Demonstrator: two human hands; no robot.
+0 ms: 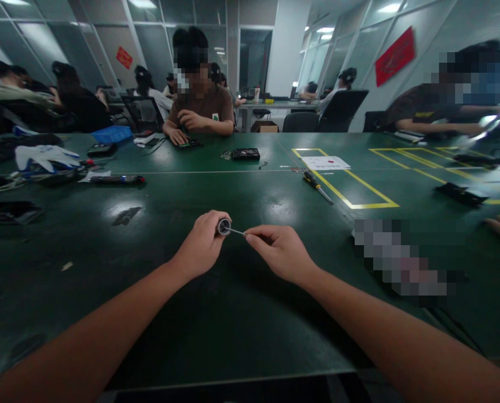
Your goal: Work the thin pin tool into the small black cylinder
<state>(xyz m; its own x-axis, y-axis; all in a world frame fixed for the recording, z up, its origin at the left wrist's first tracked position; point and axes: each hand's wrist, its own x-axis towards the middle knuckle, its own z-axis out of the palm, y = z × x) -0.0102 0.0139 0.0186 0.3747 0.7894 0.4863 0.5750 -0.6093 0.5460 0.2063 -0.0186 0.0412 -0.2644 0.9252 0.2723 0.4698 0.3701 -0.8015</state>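
Left hand (203, 240): closed around a dark tube (223, 226), whose round open end is exposed.
Right hand (281, 252): a thin metal rod (237, 231) is pinched between thumb and fingers, its tip brought to the tube's mouth.
Tube position: held above the worktop (233, 336), near its middle.
Blue tray (112, 134): placed far left; contents cannot be made out.
White paper (325, 163): print too small to be read.

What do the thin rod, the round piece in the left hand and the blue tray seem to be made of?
Thin rod: probably bare metal, being pale grey with a slight sheen. Round piece: its shiny grey rim suggests metal, though plastic is possible. Blue tray: likely plastic, from its even colour; finish unclear.
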